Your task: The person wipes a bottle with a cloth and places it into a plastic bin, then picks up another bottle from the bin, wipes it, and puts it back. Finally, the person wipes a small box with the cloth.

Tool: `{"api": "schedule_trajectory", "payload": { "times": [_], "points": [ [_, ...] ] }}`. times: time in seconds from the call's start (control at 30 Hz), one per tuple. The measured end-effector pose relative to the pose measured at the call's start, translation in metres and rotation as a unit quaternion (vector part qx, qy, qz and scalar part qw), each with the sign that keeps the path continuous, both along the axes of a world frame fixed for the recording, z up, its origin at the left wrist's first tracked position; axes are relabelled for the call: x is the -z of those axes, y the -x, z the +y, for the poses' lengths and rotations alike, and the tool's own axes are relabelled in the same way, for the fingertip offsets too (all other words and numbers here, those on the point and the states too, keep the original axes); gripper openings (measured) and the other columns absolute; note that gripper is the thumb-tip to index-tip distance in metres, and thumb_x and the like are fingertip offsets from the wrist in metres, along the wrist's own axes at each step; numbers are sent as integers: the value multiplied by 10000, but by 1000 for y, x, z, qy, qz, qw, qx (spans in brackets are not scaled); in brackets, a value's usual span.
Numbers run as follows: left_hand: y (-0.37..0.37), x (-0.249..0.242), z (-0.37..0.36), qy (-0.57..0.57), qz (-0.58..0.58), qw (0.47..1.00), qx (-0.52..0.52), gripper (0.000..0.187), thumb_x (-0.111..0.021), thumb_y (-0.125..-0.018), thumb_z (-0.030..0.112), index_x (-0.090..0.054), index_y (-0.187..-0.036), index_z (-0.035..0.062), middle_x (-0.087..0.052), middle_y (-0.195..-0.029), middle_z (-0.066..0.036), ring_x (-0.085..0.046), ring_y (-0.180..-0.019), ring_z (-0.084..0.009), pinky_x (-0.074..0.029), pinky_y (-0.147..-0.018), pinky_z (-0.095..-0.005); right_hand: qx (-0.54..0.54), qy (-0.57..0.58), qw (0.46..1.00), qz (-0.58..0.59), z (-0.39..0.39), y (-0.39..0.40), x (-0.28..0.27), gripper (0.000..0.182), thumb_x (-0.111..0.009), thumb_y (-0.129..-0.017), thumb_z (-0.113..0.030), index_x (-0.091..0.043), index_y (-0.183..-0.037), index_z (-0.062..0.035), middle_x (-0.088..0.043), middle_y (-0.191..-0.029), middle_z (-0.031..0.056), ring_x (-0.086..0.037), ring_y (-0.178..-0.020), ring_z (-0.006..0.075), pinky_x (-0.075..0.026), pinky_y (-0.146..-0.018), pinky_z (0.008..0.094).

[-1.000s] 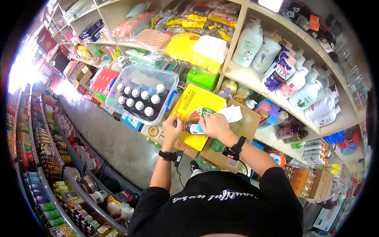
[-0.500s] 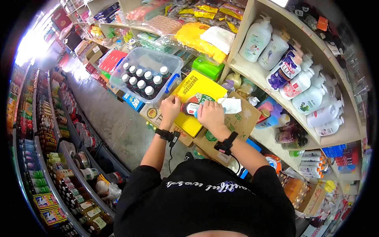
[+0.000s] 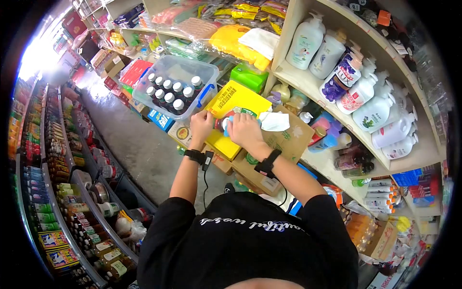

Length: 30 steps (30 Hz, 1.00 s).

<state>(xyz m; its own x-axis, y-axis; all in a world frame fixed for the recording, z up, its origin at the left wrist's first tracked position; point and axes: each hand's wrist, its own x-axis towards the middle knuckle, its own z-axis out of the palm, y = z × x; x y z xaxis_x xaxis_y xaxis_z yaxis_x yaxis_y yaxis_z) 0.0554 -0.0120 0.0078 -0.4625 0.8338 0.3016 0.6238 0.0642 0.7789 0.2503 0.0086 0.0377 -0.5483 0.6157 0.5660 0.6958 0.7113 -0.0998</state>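
Note:
A dark bottle with a white label (image 3: pixel 225 124) lies on its side above a yellow box (image 3: pixel 232 99). My left hand (image 3: pixel 201 127) is closed around the bottle's left end, which its fingers hide. My right hand (image 3: pixel 244 130) presses a light blue cloth (image 3: pixel 230 126) against the bottle, covering much of the label. A white tissue-like sheet (image 3: pixel 275 122) lies just right of that hand, on a cardboard box (image 3: pixel 288 137). Beyond my left hand, a clear plastic bin (image 3: pixel 204 72) holds several dark bottles with white caps (image 3: pixel 168 97).
Shelves on the right carry several pump bottles (image 3: pixel 305 41). A green package (image 3: pixel 249 78) stands behind the yellow box. Along the left, racks hold rows of drinks (image 3: pixel 91 226), with grey floor (image 3: pixel 130 156) between them and the boxes.
My right hand has slid left along the bottle with the blue cloth, closer to my left hand. More of the label is now covered. The view has shifted slightly.

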Motion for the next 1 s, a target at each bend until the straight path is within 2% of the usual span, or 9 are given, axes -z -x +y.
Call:
{"api": "schedule_trajectory", "payload": {
  "times": [0.23,0.43,0.53,0.67,0.7,0.8,0.83,0.93,1.0],
  "points": [
    [-1,4,-2,-40,18,999,16,327,-600,-931,249,-688,-768,-20,-628,-666,-244,-655,-611,-418,-485,-577,-491,57,47,997,20,-8,-42,-6,274,-591,-969,-267,-606,-834,-29,-676,-782,171,-670,-749,344,-539,-683,459],
    [-4,4,-6,-68,11,997,23,318,-596,-940,218,-652,-750,-31,-599,-642,-245,-628,-568,-403,-460,-554,-473,108,31,994,7,-7,-2,-3,321,-577,-968,-279,-654,-796,-19,-691,-767,174,-676,-747,336,-536,-693,464],
    [0,5,-7,-82,1,996,37,314,-596,-943,200,-627,-743,-40,-586,-635,-248,-619,-557,-397,-449,-549,-464,104,27,993,43,-11,25,-3,328,-569,-968,-276,-664,-798,-12,-696,-766,176,-675,-742,327,-533,-722,457],
    [3,12,-7,-95,-11,994,48,295,-597,-940,169,-608,-743,-51,-580,-642,-257,-617,-557,-393,-437,-543,-452,99,-26,995,-13,-19,41,1,324,-586,-972,-298,-671,-843,-13,-683,-809,150,-658,-785,304,-512,-761,431],
    [3,11,-7,-104,-5,993,56,284,-595,-936,156,-592,-749,-57,-567,-631,-255,-603,-532,-360,-427,-537,-445,90,-15,996,-21,-19,38,1,313,-593,-980,-310,-644,-854,-28,-664,-812,135,-647,-795,301,-508,-758,426],
    [2,8,-10,-98,-41,991,79,294,-564,-960,136,-520,-755,-71,-469,-598,-183,-462,-555,-182,-377,-550,-398,19,-27,999,25,-17,14,0,300,-601,-984,-311,-609,-850,-42,-655,-796,130,-647,-787,300,-510,-760,412],
    [2,8,-9,-92,-39,992,78,291,-557,-963,131,-519,-757,-72,-470,-596,-164,-462,-568,-166,-374,-551,-395,-6,-15,1000,23,-16,4,-2,294,-587,-989,-308,-629,-883,-37,-664,-784,133,-647,-786,291,-510,-746,409],
    [4,7,-9,-89,-30,992,85,287,-561,-967,135,-526,-765,-66,-479,-602,-164,-464,-566,-164,-372,-550,-398,20,18,1000,16,-13,-20,-3,288,-583,-991,-293,-624,-872,-34,-669,-789,135,-655,-775,292,-525,-741,417],
    [4,6,-9,-91,-23,992,80,279,-575,-966,144,-577,-782,-66,-542,-619,-211,-545,-539,-231,-409,-545,-406,27,41,998,46,-10,-30,-5,302,-565,-1004,-279,-629,-846,-29,-680,-791,154,-665,-768,311,-540,-727,435]
  ]
}}
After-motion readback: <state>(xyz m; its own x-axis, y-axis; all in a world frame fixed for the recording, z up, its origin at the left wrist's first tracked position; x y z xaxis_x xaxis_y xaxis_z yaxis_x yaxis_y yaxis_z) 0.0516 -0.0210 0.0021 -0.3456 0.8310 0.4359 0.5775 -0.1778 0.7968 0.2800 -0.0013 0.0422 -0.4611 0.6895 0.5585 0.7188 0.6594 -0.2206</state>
